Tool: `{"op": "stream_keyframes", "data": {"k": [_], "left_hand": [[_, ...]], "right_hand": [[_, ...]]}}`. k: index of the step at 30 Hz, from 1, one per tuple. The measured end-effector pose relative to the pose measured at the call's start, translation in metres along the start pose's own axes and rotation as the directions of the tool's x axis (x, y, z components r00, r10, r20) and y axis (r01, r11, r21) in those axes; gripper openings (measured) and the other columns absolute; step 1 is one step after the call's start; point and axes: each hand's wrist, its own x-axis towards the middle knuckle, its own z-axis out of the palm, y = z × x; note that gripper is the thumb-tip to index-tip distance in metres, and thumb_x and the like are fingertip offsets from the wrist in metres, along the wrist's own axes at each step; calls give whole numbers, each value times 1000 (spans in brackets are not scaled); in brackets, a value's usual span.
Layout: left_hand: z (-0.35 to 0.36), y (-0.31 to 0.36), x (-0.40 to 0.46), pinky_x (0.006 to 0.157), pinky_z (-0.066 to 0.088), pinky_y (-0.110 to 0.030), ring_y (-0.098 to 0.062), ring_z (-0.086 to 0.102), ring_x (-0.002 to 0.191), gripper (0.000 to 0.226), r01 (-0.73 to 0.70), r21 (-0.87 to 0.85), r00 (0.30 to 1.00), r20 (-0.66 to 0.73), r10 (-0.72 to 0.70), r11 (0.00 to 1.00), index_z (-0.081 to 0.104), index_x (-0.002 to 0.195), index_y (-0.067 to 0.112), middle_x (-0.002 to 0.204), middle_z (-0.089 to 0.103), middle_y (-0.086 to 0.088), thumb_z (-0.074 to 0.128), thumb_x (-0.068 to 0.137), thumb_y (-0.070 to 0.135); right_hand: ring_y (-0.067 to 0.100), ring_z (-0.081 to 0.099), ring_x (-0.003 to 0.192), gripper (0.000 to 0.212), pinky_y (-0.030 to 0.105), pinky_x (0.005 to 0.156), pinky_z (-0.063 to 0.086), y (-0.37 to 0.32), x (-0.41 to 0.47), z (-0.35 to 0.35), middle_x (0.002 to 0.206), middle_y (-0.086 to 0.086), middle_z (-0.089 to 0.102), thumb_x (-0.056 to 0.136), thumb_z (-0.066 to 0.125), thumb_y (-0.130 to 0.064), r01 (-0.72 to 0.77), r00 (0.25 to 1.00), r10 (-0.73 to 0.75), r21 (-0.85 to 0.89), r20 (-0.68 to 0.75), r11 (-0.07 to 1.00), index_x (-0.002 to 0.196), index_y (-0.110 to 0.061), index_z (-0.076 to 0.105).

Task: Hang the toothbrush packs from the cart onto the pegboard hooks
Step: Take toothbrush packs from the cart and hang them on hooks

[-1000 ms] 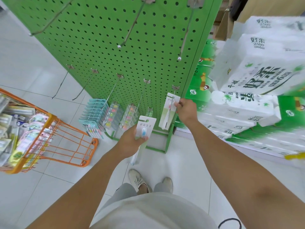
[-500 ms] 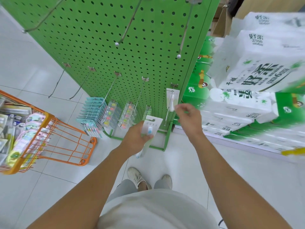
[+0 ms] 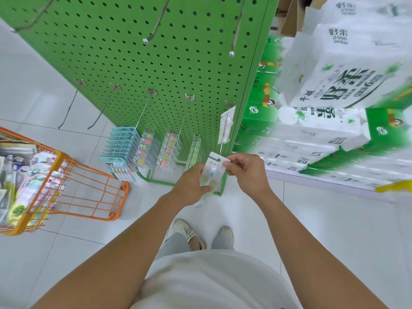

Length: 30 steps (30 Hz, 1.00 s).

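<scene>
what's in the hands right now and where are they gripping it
One white toothbrush pack, held by both: the left hand grips its lower left side, the right hand pinches its top right corner.

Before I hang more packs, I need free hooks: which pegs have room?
The two bare hooks left of the blue packs are free. The rightmost hook holds one white pack. The middle hooks are crowded.
</scene>
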Motion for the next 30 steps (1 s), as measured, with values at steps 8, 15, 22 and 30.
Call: {"op": "stream_keyframes", "data": {"k": [8, 15, 22, 30], "left_hand": [[-13, -37, -17, 87, 40, -25, -18, 54, 108, 52, 139, -38, 990, -21, -140, 990, 45, 132, 17, 116, 55, -2, 71, 89, 30], [-24, -51, -23, 85, 41, -24, -16, 58, 105, 39, 172, -144, 981, -67, -183, 974, 53, 123, 17, 107, 60, 0, 70, 90, 29], [-33, -48, -26, 83, 44, -25, -16, 59, 104, 31, 144, -206, 977, -128, -172, 968, 57, 116, 20, 104, 61, 2, 70, 90, 27], [-39, -60, -46, 76, 43, -17, -14, 60, 101, 28, 154, -213, 967, -170, -192, 965, 58, 115, 20, 102, 62, 2, 70, 90, 25]], "right_hand": [[31, 66, 72, 6, 41, 73, 57, 19, 25, 0, 75, 10, 72, 90, 72, -10, 46, 999, -47, -216, 0, 975, 88, -6, 76], [30, 63, 66, 18, 37, 65, 50, 17, 51, 1, 69, 11, 70, 92, 70, -20, 90, 992, -115, -362, -47, 928, 80, -7, 74], [13, 43, 48, 35, 27, 57, 35, -14, 111, -11, 54, 2, 54, 96, 65, -25, 34, 981, -131, -539, -142, 841, 64, -10, 62], [9, 39, 45, 51, 25, 57, 33, -32, 140, -20, 48, -3, 42, 98, 61, -27, -21, 977, -119, -636, -177, 771, 52, -19, 42]]}}
